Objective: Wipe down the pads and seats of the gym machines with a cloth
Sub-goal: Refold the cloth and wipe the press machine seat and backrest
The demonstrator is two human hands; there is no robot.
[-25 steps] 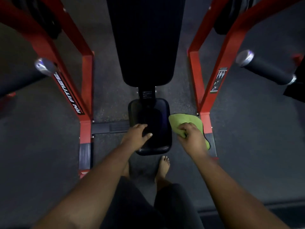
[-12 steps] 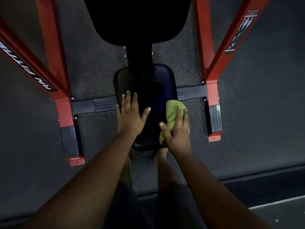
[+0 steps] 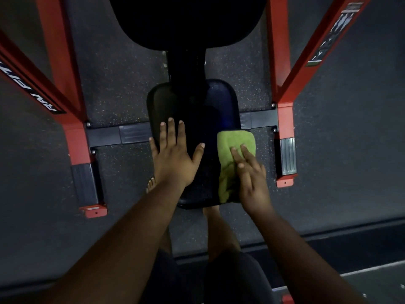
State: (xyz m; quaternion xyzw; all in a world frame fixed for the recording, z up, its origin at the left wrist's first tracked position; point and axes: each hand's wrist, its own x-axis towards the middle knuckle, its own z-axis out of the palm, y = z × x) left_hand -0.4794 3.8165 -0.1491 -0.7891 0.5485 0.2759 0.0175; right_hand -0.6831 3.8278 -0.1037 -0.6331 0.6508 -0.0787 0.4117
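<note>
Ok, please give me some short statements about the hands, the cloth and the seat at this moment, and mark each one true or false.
1. The right hand presses the green cloth with straight fingers. True.
2. The cloth lies on the seat's left side. False: it is at the right edge of the seat.
3. The left hand lies flat on the seat. True.
4. The left hand touches the cloth. False: bare seat lies between them.
5. The frame is blue. False: it is red.
</note>
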